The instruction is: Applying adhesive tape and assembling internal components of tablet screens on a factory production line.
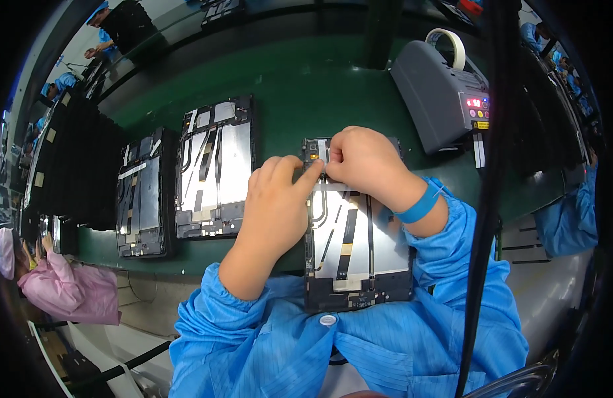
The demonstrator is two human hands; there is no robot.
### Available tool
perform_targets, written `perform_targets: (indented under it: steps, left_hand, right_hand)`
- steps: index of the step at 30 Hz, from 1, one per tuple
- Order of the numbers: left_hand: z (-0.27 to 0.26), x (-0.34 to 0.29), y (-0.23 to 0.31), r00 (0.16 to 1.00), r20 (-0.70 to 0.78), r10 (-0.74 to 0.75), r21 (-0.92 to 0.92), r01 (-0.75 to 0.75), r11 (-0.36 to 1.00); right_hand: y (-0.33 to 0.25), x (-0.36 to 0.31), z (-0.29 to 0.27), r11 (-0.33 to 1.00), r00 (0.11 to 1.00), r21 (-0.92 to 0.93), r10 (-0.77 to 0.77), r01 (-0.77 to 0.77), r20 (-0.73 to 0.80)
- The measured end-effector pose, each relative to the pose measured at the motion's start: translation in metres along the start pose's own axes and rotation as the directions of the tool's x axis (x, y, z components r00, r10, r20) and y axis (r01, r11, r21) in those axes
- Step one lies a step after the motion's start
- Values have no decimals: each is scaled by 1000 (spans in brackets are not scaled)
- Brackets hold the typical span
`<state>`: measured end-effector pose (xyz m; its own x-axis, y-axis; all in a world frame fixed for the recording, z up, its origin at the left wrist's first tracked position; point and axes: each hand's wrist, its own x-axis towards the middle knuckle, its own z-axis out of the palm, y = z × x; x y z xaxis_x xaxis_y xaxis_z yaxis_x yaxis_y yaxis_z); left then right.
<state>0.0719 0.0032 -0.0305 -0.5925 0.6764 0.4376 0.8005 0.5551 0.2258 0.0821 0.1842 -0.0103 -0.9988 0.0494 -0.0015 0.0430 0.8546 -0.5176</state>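
An opened tablet [357, 249] lies in front of me, its silver inner side, dark strips and black lower boards facing up. My left hand [276, 199] rests at its upper left, thumb stretched onto a pale strip of tape [322, 151] near the top edge, the other fingers bent and apart from the thumb. Close beside that thumb, my right hand [365, 158] is closed in a pinch over the tablet's top part. What its fingertips hold is hidden. A clear-looking band [334, 188] crosses the tablet just below both hands. A blue band [422, 202] circles my right wrist.
Two more opened tablets, one larger [237, 166] and one farther left [147, 199], lie on the green table [300, 79]. A grey tape dispenser [432, 96] with a tape roll [455, 50] stands back right. Black stacked trays [87, 159] rise at left. A black cable [482, 265] hangs at right.
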Motion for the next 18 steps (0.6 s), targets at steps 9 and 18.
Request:
perform_targets:
  steps: [9, 18]
  left_hand:
    - [-5, 16, 3, 991, 47, 126, 167, -132, 977]
    - [-13, 23, -4, 967, 91, 238, 97, -246, 964]
  right_hand:
    - [8, 4, -7, 984, 999, 178, 33, -33, -2]
    - [27, -53, -35, 626, 954, 759, 77, 179, -289]
